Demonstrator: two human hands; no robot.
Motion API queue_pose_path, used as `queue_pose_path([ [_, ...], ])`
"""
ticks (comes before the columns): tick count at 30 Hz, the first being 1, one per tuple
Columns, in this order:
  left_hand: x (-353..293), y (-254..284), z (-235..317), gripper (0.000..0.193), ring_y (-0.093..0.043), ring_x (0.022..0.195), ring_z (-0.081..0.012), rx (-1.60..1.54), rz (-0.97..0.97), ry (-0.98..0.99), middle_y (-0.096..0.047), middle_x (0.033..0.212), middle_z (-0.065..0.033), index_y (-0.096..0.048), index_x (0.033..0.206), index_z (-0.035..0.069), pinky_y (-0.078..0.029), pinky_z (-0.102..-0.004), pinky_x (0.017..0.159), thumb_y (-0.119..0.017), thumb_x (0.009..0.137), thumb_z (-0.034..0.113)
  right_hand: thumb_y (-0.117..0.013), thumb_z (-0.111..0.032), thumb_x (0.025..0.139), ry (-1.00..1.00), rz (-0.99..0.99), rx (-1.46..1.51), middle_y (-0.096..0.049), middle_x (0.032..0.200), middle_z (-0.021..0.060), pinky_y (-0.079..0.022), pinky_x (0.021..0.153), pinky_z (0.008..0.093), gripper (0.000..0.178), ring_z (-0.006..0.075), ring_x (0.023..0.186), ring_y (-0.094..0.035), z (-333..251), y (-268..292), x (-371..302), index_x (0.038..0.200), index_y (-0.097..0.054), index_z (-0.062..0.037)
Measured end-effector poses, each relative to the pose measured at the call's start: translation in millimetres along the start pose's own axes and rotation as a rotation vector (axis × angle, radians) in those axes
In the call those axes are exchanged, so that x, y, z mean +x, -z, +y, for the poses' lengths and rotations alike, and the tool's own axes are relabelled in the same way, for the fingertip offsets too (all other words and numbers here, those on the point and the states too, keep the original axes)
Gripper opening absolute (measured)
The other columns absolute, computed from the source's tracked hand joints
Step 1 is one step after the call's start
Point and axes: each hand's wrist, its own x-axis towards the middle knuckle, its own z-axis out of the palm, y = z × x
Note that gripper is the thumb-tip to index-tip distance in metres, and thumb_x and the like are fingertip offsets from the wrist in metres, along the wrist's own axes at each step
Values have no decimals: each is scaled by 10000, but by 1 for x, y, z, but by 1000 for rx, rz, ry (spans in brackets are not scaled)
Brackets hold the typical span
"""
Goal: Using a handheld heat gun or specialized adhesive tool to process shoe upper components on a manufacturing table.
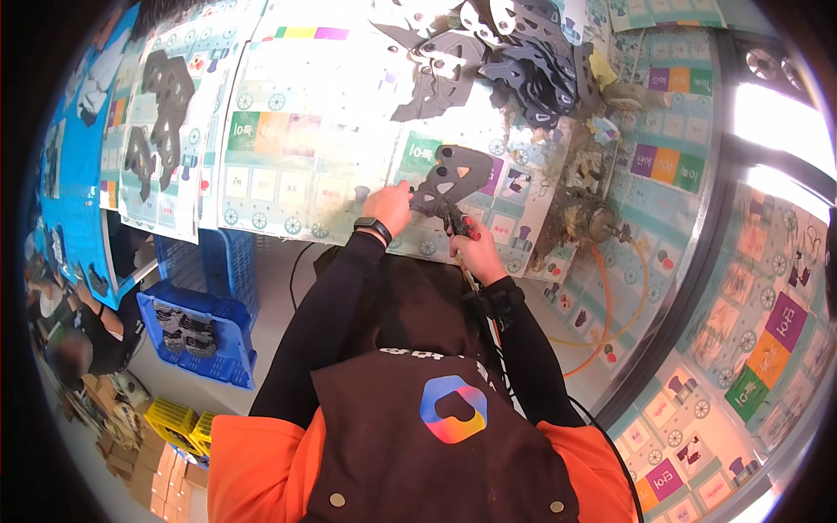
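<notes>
My left hand [391, 207] holds the left edge of a flat dark grey cut-out piece [454, 177] with holes in it, lifted just over the table's printed paper cover [288, 166]. My right hand [477, 248] grips a red-handled tool [464, 228] whose tip meets the piece's lower edge. A black watch [373, 228] sits on my left wrist.
A heap of similar grey pieces [501, 52] lies at the table's far side, more pieces [161, 109] at the left. A round metal device [600, 222] with an orange hose [610, 305] stands right of my hands. Blue crates [205, 336] sit below the table; another person [83, 340] crouches at lower left.
</notes>
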Motion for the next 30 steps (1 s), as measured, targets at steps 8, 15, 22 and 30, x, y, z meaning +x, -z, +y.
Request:
queue_pose_path([
  [8,2,0,-1,140,-641,834,-405,-24,0,-6,-664,816,-198,-552,944,29,-478,-532,694,-559,948,169,-553,-14,731,43,-62,52,-547,728,51,-408,552,281,175,141,602,-515,8,-3,9,905,-564,-1],
  [15,2,1,2,119,-653,828,-401,-13,-2,6,-671,820,-195,-574,951,36,-497,-518,697,-582,913,148,-535,9,737,-12,-45,77,-532,743,44,-401,552,284,191,137,605,-504,-4,0,4,927,-559,0],
  [22,3,3,3,102,-654,840,-399,-11,-27,26,-674,833,-189,-579,947,37,-504,-513,719,-594,886,117,-526,12,742,-20,-5,88,-530,736,42,-388,540,280,190,139,589,-495,-9,4,2,929,-553,0],
  [30,3,-3,-5,147,-643,827,-412,-33,16,-9,-660,802,-207,-570,958,43,-473,-535,684,-560,954,189,-521,7,744,-18,38,132,-531,701,44,-383,510,273,165,130,558,-505,-19,11,-1,905,-556,-6],
])
